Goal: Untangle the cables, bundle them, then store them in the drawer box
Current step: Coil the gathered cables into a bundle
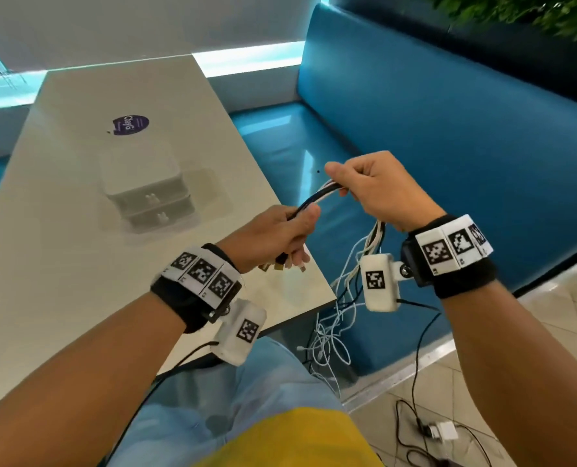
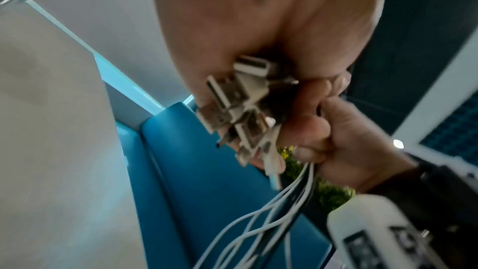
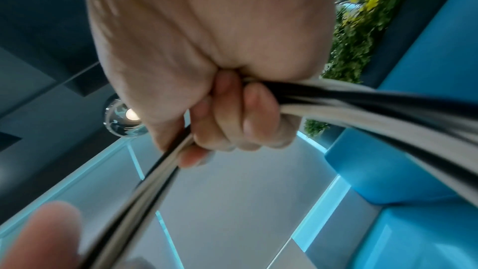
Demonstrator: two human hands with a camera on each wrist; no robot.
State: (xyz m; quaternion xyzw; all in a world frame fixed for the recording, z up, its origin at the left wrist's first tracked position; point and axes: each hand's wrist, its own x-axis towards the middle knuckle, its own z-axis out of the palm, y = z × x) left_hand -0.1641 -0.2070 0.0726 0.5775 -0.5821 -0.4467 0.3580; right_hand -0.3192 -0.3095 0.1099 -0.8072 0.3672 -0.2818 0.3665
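Both hands hold one bunch of black and white cables (image 1: pixel 314 196) above the table's right corner. My left hand (image 1: pixel 280 232) grips the plug end; several USB plugs (image 2: pixel 232 107) stick out below its fist. My right hand (image 1: pixel 371 190) grips the same bunch a short way along, fingers curled round the cables (image 3: pixel 336 101). The loose lengths (image 1: pixel 341 318) hang down from the right fist to the floor beside the bench. The white drawer box (image 1: pixel 145 187) stands on the table, both drawers closed.
The pale table (image 1: pixel 61 264) bears a purple round sticker (image 1: pixel 130 124) beyond the box. A blue bench (image 1: pixel 448 146) runs along the right. A white charger with black cords (image 1: pixel 443 431) lies on the tiled floor at lower right.
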